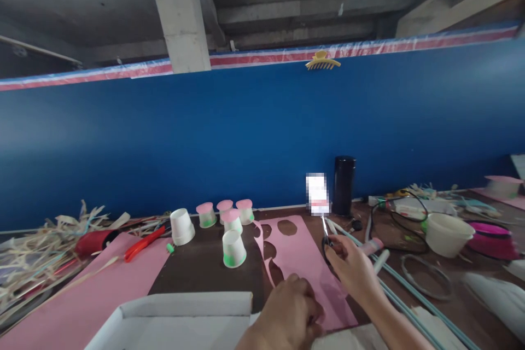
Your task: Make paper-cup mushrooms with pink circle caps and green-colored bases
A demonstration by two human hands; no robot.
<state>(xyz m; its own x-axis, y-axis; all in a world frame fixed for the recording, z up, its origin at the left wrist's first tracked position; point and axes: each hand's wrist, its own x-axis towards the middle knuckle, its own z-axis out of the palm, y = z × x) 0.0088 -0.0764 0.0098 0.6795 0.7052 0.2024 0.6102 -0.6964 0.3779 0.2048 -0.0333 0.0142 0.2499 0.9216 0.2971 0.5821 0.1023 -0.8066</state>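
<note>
My right hand [353, 267] is closed around the black handles of a pair of scissors [325, 235], whose blades point up and away over the table. My left hand [290, 310] rests closed on the near end of a pink paper sheet [296, 256] that has oval holes cut out of it. Just left of the sheet stand several upturned white paper cups [233, 248], some with pink tops [225, 213].
A white cardboard box [172, 321] lies at the near edge, with another pink sheet [98, 295] to its left. Red scissors [144, 243] and straw scraps [36, 251] lie far left. A black flask [343, 185], cables, a white bowl [448, 234] and long green rods [406, 290] fill the right.
</note>
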